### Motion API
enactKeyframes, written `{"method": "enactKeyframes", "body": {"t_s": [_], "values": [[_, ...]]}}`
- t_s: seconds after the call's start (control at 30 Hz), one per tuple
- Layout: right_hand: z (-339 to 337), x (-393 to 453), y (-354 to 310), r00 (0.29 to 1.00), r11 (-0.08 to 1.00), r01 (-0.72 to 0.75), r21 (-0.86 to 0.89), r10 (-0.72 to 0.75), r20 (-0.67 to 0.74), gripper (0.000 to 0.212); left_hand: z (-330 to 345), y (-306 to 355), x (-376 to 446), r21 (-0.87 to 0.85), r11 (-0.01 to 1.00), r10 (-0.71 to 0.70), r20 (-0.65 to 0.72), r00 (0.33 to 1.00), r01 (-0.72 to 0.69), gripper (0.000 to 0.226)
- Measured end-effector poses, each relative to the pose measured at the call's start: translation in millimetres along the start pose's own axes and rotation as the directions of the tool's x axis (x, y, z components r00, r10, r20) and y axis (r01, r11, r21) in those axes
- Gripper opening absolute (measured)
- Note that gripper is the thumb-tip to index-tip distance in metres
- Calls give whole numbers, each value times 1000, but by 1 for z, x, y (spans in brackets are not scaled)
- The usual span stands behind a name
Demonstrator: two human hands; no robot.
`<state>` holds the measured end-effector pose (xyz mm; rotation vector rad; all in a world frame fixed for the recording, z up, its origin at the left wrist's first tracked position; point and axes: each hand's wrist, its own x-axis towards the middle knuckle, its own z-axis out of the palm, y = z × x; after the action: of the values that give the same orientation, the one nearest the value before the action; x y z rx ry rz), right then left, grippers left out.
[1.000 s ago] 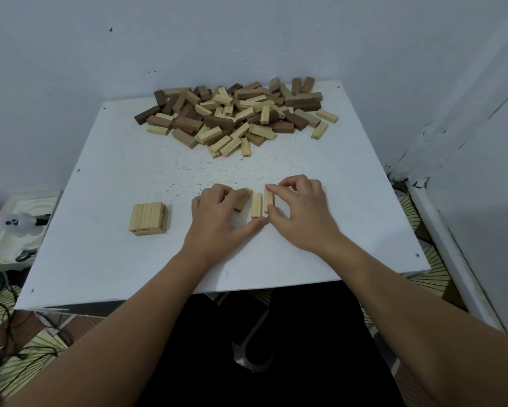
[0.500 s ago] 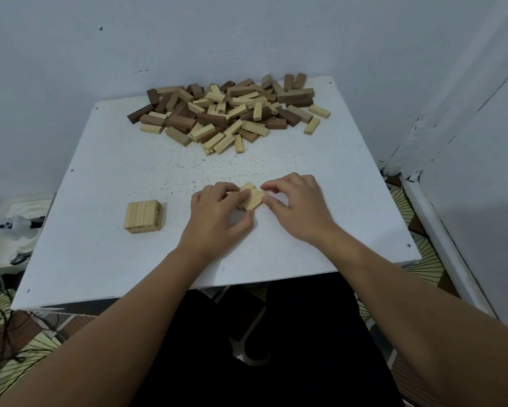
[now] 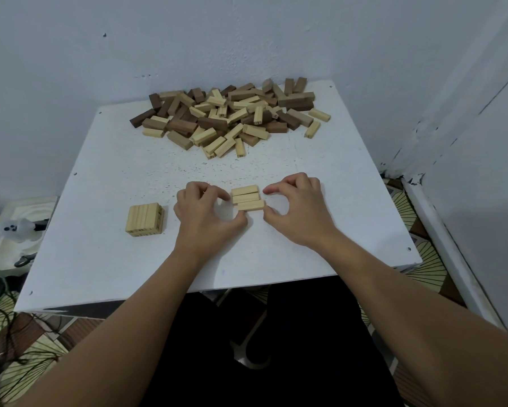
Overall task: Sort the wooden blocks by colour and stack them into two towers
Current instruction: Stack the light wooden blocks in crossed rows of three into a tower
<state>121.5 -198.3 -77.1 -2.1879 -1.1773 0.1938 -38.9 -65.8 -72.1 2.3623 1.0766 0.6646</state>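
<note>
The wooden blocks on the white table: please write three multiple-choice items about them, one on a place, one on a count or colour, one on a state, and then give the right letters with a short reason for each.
1. Where does the mixed pile of blocks lie on the white table?
A. at the far edge, near the wall
B. at the near edge
C. on the floor

2. How many light blocks lie between the two hands?
A. one
B. three
C. six

3. In what state is the row of light blocks?
A. standing on end
B. held in the air
C. flat on the table, side by side

Answers:
1 A: the pile sits at the end of the table by the wall.
2 B: three light blocks show between the left hand and the right hand.
3 C: they lie flat, long sides together, the nearest one set slightly to the right.
</note>
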Motion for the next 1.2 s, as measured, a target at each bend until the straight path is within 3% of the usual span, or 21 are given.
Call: {"method": "enactKeyframes", "body": {"t_s": [0.37,1.2], "values": [[0,2,0,1000,1000,21,-5,-21,4,29,-4,-2,5,-146,989,-12,91,996,25,27],[1,5,-1,1000,1000,2,-9,-2,-2,27,-8,-4,9,-185,982,-13,101,995,31,30]]}}
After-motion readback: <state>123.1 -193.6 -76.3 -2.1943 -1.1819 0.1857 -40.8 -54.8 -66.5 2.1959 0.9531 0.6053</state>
